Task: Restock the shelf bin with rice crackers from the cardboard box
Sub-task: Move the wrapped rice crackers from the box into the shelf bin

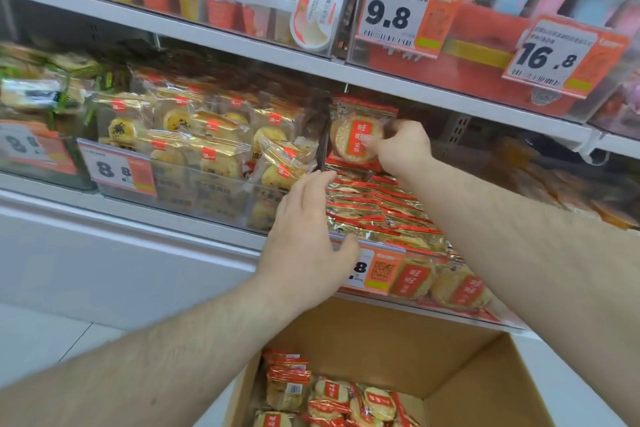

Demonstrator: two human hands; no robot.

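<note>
A clear shelf bin (450, 255) on the middle shelf holds a row of red-and-gold rice cracker packs (377, 208) standing on edge. My right hand (401, 146) pinches one rice cracker pack (353, 139) upright at the back of that row. My left hand (308, 236) rests with relaxed fingers against the bin's front left corner, touching the packs near the divider. Below, an open cardboard box (391, 336) holds several more rice cracker packs (332, 399) in its bottom.
A neighbouring bin (194, 180) to the left holds yellow pastry packs behind an 8.8 price tag (117, 172). The upper shelf (242, 42) carries cups and tubs with price tags 9.8 (391, 15) and 16.8 (550, 57). White floor lies at lower left.
</note>
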